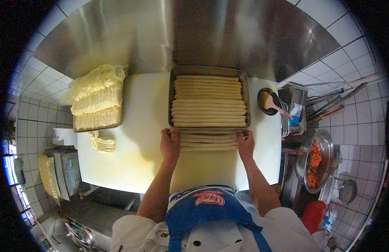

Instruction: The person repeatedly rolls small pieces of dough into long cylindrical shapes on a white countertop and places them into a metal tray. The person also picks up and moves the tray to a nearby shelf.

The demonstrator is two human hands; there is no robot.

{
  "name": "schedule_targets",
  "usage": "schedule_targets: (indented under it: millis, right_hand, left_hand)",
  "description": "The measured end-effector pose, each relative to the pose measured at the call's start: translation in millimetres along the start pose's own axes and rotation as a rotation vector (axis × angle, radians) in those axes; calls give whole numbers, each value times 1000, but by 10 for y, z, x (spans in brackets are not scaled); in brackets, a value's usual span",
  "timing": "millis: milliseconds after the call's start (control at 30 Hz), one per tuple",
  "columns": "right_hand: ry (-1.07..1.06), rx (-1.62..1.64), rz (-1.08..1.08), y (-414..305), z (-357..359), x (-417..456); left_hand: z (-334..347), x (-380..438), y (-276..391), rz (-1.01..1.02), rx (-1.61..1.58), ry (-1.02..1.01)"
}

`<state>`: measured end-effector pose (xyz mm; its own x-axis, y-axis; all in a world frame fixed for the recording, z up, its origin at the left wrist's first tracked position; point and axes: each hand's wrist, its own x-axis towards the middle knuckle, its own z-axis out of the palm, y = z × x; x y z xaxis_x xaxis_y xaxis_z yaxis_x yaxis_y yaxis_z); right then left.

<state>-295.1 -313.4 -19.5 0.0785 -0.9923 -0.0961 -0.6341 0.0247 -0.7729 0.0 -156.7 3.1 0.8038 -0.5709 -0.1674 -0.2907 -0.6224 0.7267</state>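
In front of me stands a metal tray (210, 70) with long dough ropes (209, 110) laid side by side across it. Just below its near rim, several more dough strips (209, 144) lie in parallel on the white work board (207, 171). My left hand (170, 146) pinches the left end of a dough strip. The right end is between the fingers of my right hand (246, 145). The strip stretches between both hands, close along the tray's near side. My fingers partly hide the strip ends, so how many strips I hold is unclear.
At left, a second tray (121, 115) holds rows of dough pieces partly under plastic film (96, 77); small dough pieces (103, 143) lie below it. A dark bowl (262, 102) with a light spatula (277, 108) stands right. Beyond the board is a metal bowl (329, 157) of orange-red food.
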Motion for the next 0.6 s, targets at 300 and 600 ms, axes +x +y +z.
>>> schedule_targets:
  millis: [300, 600]
  right_hand:
    - [-36, 42, -46, -142, -100, -6]
    - [116, 98, 39, 37, -63, 114]
  left_hand:
    - [-146, -244, 324, 194, -265, -10]
    - [100, 50, -255, 63, -247, 1]
